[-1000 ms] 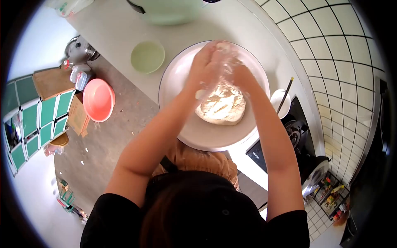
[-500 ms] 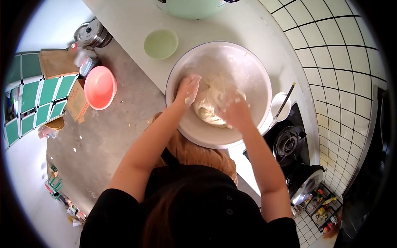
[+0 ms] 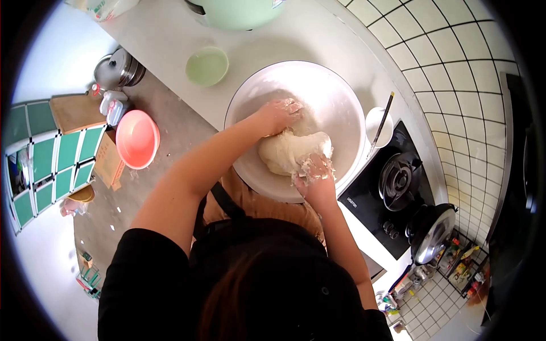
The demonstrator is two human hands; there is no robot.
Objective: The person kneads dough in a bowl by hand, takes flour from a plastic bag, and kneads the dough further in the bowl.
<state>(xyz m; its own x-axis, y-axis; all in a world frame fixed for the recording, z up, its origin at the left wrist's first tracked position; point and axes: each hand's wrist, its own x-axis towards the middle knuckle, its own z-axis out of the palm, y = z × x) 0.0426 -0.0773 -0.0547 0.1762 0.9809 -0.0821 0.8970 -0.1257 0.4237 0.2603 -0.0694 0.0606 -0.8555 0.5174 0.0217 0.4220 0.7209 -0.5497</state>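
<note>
A pale lump of dough (image 3: 287,149) lies in a large white basin (image 3: 244,96) on the counter. My left hand (image 3: 280,113) is at the dough's far edge, its fingers slightly curled and pointing right, with bits of dough stuck to them. At the dough's near right side, my right hand (image 3: 316,175) touches it, the fingers coated with sticky dough and bent against the lump. How firmly those fingers grip is hard to make out.
A green bowl (image 3: 207,66) and a large pale green pot (image 3: 242,12) stand beyond the basin. To the right are a white cup (image 3: 379,126) with a dark stick across it and a black gas stove (image 3: 398,182). A pink tub (image 3: 137,139) sits at the left.
Both hands were together above the basin, then came down apart onto the dough. Since then my left hand has moved to the dough's far side and my right hand nearer my body.
</note>
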